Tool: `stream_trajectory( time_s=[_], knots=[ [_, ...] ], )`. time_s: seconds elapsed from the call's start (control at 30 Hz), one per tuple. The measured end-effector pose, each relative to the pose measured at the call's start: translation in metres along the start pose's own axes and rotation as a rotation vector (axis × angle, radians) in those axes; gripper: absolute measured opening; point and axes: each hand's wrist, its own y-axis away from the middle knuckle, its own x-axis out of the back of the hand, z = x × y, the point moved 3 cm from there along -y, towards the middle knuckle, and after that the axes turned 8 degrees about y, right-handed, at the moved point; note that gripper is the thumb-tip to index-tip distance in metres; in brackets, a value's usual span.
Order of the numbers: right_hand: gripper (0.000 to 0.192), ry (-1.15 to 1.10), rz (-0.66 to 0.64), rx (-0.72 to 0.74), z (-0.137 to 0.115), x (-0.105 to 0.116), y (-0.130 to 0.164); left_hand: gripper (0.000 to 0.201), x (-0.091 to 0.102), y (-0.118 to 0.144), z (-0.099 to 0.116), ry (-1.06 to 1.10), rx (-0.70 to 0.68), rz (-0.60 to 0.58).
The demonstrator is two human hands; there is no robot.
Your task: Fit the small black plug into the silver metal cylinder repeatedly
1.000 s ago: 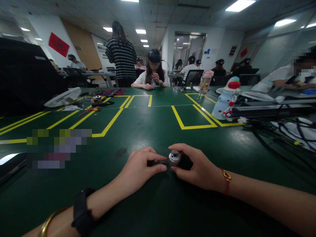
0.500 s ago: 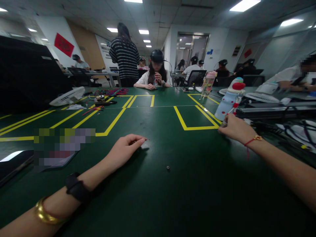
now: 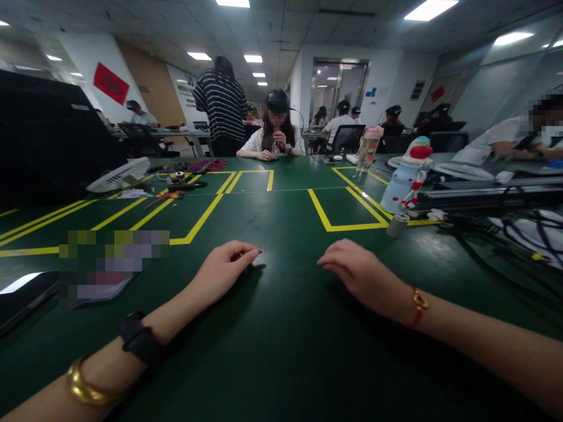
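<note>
My left hand rests low over the green table, its thumb and index finger closed in a pinch. A tiny dark tip shows at the fingertips, too small to name. Across from it, my right hand hovers palm down with its fingers bent together and pointing left. The undersides of those fingers are hidden, so any small thing in them does not show. Beyond the right hand, a short grey metal cylinder stands by the yellow tape, apart from the fingers. A light blue bottle with a red and white strap is just behind it.
At the left lie a phone and a blurred-out flat item. White fans, wires and a clear bottle with a pink lid are farther back. Black cables crowd the right. A person sits opposite.
My right hand has let go of the metal cylinder and come left and nearer. The small ring-shaped piece on the table between my hands no longer shows. My left hand has hardly moved.
</note>
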Motion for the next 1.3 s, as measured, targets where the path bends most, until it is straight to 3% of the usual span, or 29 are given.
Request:
stream_trajectory(
  time_s=[0.1,0.2,0.37,0.67,0.83,1.1,1.2,1.3],
  knots=[
    [0.027,0.317,0.122,-0.247,0.064,0.032,-0.002,0.038,0.000,-0.001,-0.001,-0.014,0.002,0.010],
    [0.033,0.609,0.032,-0.513,0.118,0.056,0.005,0.037,0.000,-0.001,-0.001,-0.019,-0.005,0.026],
    [0.032,0.619,-0.132,-0.688,0.156,0.063,0.021,0.036,0.000,0.000,0.001,-0.023,-0.005,0.019],
    [0.040,0.577,-0.183,-0.781,0.169,0.066,0.021,0.037,-0.001,0.000,-0.002,-0.030,-0.001,0.018],
    [0.050,0.547,-0.236,-0.758,0.165,0.060,0.021,0.036,0.000,0.000,-0.001,-0.029,0.003,0.018],
    [0.041,0.551,-0.151,-0.751,0.151,0.049,0.022,0.035,-0.001,0.000,0.000,-0.047,0.004,0.012],
    [0.038,0.514,-0.094,-0.718,0.137,0.047,0.015,0.035,-0.002,-0.001,0.000,-0.044,0.001,0.009],
    [0.034,0.235,0.080,-0.501,0.094,0.039,0.004,0.035,-0.002,-0.001,0.000,-0.044,-0.007,0.016]
  ],
)
